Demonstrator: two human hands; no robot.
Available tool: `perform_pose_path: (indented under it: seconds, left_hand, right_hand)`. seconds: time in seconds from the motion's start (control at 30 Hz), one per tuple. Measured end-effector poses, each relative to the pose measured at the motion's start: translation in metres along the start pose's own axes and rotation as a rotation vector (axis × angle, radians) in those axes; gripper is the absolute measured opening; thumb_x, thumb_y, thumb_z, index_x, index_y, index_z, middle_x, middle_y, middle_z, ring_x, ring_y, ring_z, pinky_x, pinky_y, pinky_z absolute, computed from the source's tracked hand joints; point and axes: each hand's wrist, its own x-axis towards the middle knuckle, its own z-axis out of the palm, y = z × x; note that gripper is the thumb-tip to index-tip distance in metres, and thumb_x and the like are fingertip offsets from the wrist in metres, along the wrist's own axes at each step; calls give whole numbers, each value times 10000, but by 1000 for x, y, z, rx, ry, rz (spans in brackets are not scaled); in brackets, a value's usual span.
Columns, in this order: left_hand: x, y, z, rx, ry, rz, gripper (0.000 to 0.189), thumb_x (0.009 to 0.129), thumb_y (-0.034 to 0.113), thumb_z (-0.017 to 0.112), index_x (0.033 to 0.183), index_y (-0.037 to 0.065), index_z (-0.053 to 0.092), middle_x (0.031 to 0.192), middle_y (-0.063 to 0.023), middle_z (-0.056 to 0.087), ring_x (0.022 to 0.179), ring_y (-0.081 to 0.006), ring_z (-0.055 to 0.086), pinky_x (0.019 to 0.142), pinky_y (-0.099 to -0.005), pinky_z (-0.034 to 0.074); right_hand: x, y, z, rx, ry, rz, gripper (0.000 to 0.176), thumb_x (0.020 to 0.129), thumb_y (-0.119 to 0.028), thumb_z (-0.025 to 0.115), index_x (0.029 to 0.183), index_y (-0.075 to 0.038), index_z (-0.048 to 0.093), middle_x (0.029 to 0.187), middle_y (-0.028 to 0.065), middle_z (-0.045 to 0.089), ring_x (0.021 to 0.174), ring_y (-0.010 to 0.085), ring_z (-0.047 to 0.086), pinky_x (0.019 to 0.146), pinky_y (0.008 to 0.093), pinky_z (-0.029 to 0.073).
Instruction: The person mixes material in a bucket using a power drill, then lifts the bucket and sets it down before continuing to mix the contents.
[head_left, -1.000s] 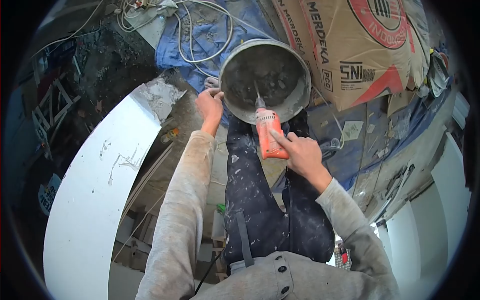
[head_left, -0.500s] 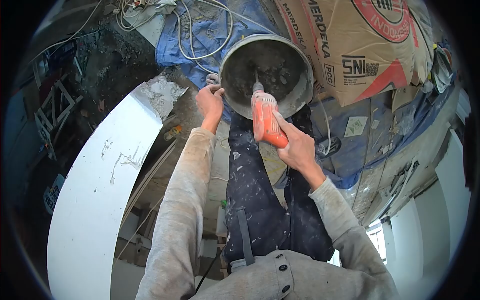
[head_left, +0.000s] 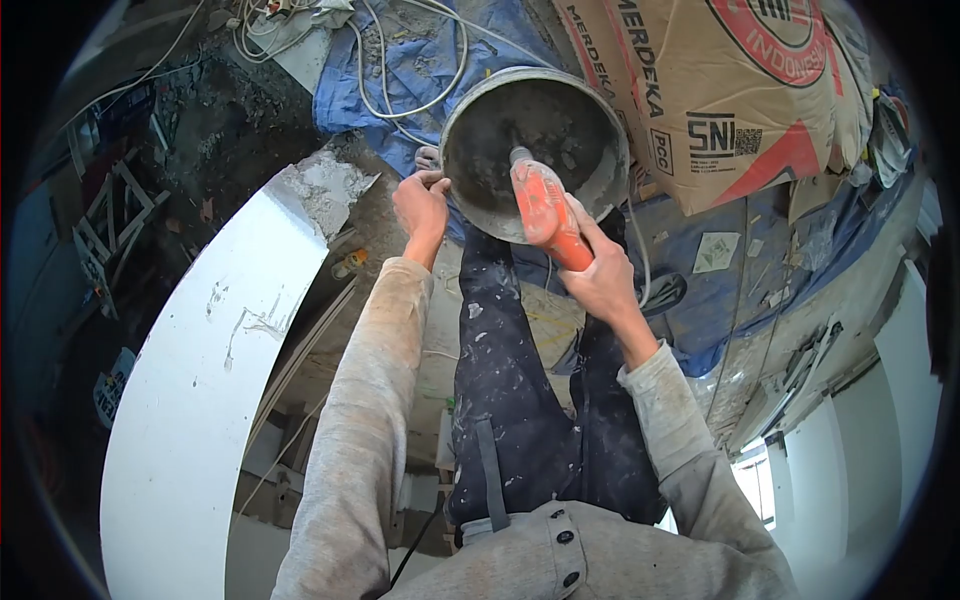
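Head view: drill (head_left: 541, 207) over bucket (head_left: 604, 180), chuck angled in. Right hand (head_left: 602, 280) wraps its handle, one finger extended, likely for aim. Left hand (head_left: 420, 212) curled at bucket's left rim, probably steadying; can't tell if pinching. Count: one drill, one bucket, two hands.
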Motion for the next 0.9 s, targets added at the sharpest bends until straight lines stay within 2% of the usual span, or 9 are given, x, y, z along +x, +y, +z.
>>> perform_pose_path:
  seconds: [0.07, 0.13, 0.33, 0.47, 0.53, 0.57, 0.63, 0.87, 0.9]
  left_hand:
    - [1, 0, -2, 9, 3, -4, 219, 809, 189, 782, 999, 81, 790, 933, -129, 764, 871, -277, 730, 838, -381, 536]
    - [-2, 1, -4, -3, -32, 4, 193, 810, 179, 774, 989, 107, 791, 966, -162, 745, 918, -342, 710, 837, -417, 530]
    - [0, 0, -3, 12, -37, 13, 195, 813, 187, 767, 989, 104, 790, 953, -166, 744, 910, -347, 709, 829, -421, 530]
    - [2, -1, -3, 41, -25, 21, 208, 809, 183, 788, 996, 93, 793, 907, -149, 757, 842, -282, 731, 810, -386, 540]
    - [1, 0, -2, 30, -30, 25, 209, 809, 179, 788, 998, 89, 792, 900, -146, 758, 835, -279, 731, 809, -382, 539]
    - [0, -1, -2, 31, -34, 26, 209, 809, 179, 788, 998, 89, 792, 900, -146, 758, 835, -279, 731, 809, -382, 539]
    - [0, -1, -1, 5, -15, 5, 208, 810, 175, 786, 998, 87, 792, 901, -145, 759, 833, -279, 731, 810, -380, 538]
    - [0, -1, 0, -8, -34, 7, 204, 811, 169, 783, 993, 76, 790, 906, -145, 759, 846, -277, 733, 814, -379, 538]
    - [0, -1, 0, 5, -24, 5, 204, 811, 170, 782, 992, 76, 790, 906, -147, 759, 844, -277, 733, 814, -379, 539]
  right_hand:
    - [3, 2, 2, 13, -1, 6, 849, 682, -105, 632, 1495, -259, 441, 1106, 173, 710, 1015, 416, 658, 867, 450, 520]
    - [3, 11, 5, 94, 26, -44, 854, 678, -109, 630, 1497, -254, 437, 1116, 174, 708, 1017, 419, 659, 874, 454, 520]
    - [5, -1, -1, 26, -21, 54, 865, 669, -110, 639, 1500, -241, 438, 1190, 174, 690, 1072, 394, 655, 921, 423, 507]
    - [14, 10, 1, 117, 18, -3, 868, 664, -113, 649, 1498, -235, 443, 1205, 176, 686, 1101, 382, 650, 939, 409, 501]
    - [16, 5, -5, 242, -64, 31, 836, 684, -5, 610, 1498, -58, 428, 1373, 172, 603, 1274, 276, 583, 1065, 314, 404]
    - [16, 5, -5, 242, -62, 35, 836, 684, -5, 610, 1498, -58, 428, 1373, 172, 603, 1274, 276, 583, 1065, 314, 404]
    - [20, 7, -3, 123, 16, 18, 855, 674, -100, 649, 1499, -205, 449, 1237, 176, 676, 1117, 372, 655, 956, 391, 492]
    - [25, 17, -3, 206, 49, -78, 852, 670, -106, 650, 1495, -189, 454, 1294, 164, 654, 1181, 344, 632, 993, 375, 472]
    - [23, 2, -10, 183, -8, 5, 833, 675, -54, 623, 1487, -94, 443, 1346, 168, 619, 1246, 296, 590, 1043, 342, 425]
